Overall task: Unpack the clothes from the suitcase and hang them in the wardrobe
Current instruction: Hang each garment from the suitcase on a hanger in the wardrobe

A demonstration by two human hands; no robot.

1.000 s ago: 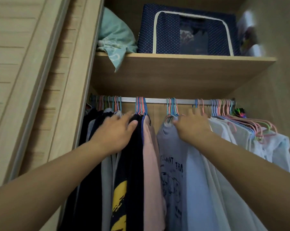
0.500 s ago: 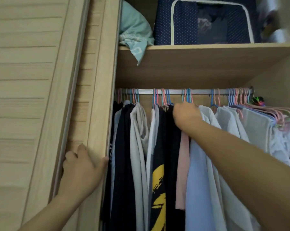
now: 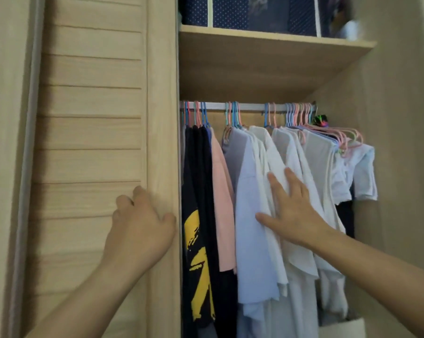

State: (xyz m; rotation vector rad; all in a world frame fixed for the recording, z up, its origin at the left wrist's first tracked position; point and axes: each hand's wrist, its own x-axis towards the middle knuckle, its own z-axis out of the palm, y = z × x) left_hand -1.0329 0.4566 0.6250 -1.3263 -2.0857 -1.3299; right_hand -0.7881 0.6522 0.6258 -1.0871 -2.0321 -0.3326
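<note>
My left hand [image 3: 140, 228] curls its grip round the edge of the slatted sliding door [image 3: 91, 142], which covers the left part of the wardrobe. Just right of it, the clothes [image 3: 250, 215] hang on coloured hangers [image 3: 232, 115] from the rail [image 3: 252, 106]: dark shirts, a pink one, then pale ones. My right hand [image 3: 291, 208] lies flat on the white shirts, grip wide, fingers straight. Above, a shelf [image 3: 267, 59] carries a navy dotted storage box [image 3: 230, 13].

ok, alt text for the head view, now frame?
A person's left hand grips the edge of a slatted wardrobe door while the right hand presses flat against white shirts hanging on the rail. Dark and pink garments hang nearer the door.
</note>
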